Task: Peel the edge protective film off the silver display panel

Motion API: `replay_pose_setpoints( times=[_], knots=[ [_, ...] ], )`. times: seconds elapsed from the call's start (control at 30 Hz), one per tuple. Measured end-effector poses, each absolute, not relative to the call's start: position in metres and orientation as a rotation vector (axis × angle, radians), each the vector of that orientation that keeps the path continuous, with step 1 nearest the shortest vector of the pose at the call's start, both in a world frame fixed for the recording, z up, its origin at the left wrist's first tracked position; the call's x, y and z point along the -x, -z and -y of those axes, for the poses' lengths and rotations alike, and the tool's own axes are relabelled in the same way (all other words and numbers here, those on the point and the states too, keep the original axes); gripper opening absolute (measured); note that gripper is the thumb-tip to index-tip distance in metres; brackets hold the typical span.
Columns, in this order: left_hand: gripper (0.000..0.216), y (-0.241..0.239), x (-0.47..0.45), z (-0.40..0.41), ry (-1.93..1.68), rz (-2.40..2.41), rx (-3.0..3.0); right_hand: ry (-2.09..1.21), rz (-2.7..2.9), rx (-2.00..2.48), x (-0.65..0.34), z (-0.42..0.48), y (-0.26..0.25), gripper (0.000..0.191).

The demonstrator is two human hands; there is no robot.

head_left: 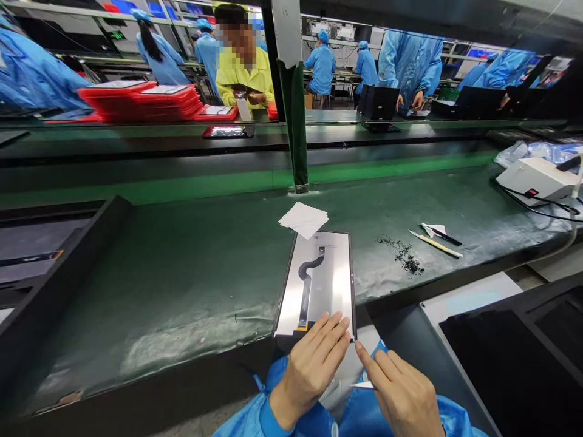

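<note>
A display panel (331,273) with a silvery back, black edges and a dark curved flex cable (304,291) lies on the green bench, its near end jutting past the bench edge. My left hand (314,364) rests flat on the panel's near end, fingers stretched out. My right hand (401,388) is at the near right corner, its index fingertip at the panel's edge. From under its curled fingers sticks out a thin white pointed tool (363,385), mostly hidden by the hand. White paper sheets (304,218) lie at the panel's far end.
Black scraps (405,258), a pale pointed stick (436,244) and a black pen-like tool (444,235) lie to the right. A white device (537,179) with cables stands farther right. Black trays (68,267) flank the left. A green post (298,133) rises ahead. Co-workers stand beyond, near red stacks (141,100).
</note>
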State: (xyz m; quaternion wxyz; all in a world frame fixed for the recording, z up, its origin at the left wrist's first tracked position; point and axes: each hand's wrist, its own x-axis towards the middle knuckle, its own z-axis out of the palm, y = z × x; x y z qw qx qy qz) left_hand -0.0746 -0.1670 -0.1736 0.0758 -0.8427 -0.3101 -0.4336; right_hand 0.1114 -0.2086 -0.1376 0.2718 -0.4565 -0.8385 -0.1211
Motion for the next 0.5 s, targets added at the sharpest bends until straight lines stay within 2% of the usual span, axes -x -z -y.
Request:
replay_pose_setpoints(
  times=[0.5],
  knots=[
    [0.017, 0.172, 0.0755, 0.1659, 1.307, 0.903, 2.528, 0.308, 2.276, 1.189, -0.1104, 0.2077, 0.1381, 0.04]
  ],
)
